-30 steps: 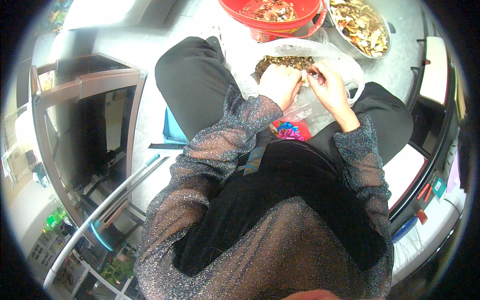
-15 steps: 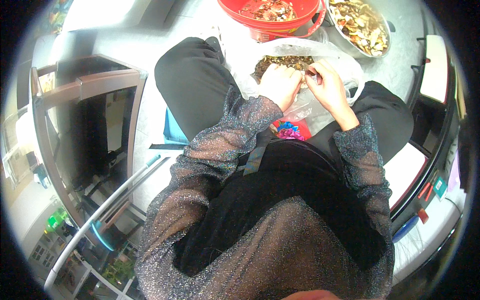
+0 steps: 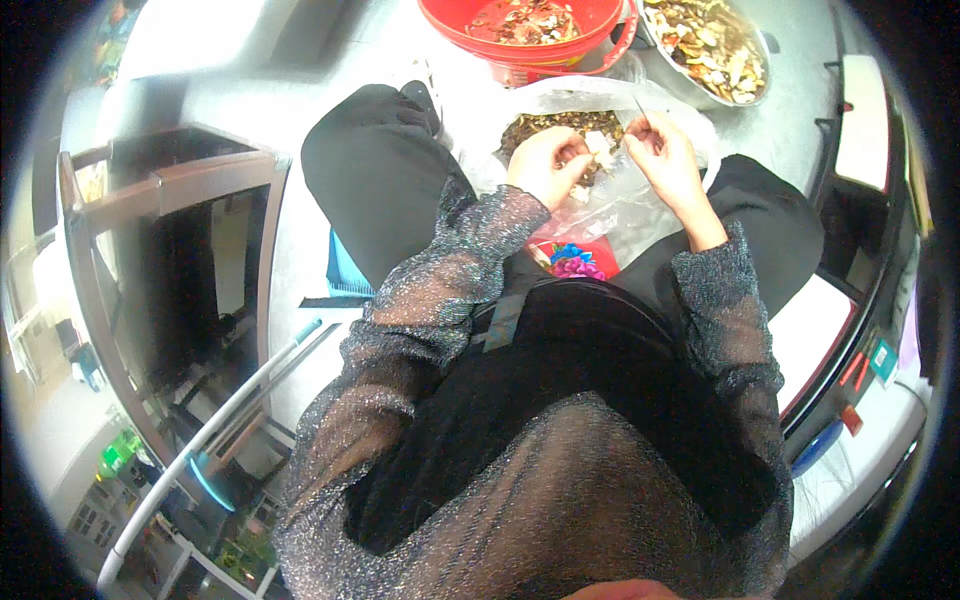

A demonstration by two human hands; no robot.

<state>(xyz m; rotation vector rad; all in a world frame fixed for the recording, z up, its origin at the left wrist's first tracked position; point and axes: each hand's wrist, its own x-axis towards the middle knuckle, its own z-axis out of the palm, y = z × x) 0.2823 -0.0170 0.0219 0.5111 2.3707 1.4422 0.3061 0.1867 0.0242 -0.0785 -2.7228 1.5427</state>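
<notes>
Sitting with knees spread wide, the person wears dark trousers (image 3: pixel 365 180) and glittery, see-through sleeves (image 3: pixel 425 290). Close in front of the waist, between the thighs, lies a red item (image 3: pixel 605 258) bearing blue and purple flowers (image 3: pixel 577 266). Just beyond it the two hands work apart from each other above an opened clear plastic bag (image 3: pixel 690 125), which rests between the knees. The left hand (image 3: pixel 545 168) has its fingers bent inward, thumb toward the forefinger; a pale piece (image 3: pixel 598 142) shows right beside their tips, though I cannot tell whether they grip it. The right hand (image 3: pixel 662 160) pinches a thin dark sliver (image 3: pixel 641 107) between thumb and fingers, its free end pointing up and away. Beneath the hands, brown bits (image 3: pixel 530 125) fill the bag's mouth, and a pale lump (image 3: pixel 579 191) sits below the left fingers. Off to the left, beside the thigh, stands a blue dustpan (image 3: pixel 345 270). Farther out, past the bag, a red basin (image 3: pixel 450 30) holds scattered brown and pale scraps, and at its right a metal bowl (image 3: pixel 690 88) is heaped with yellowish and brown slices
</notes>
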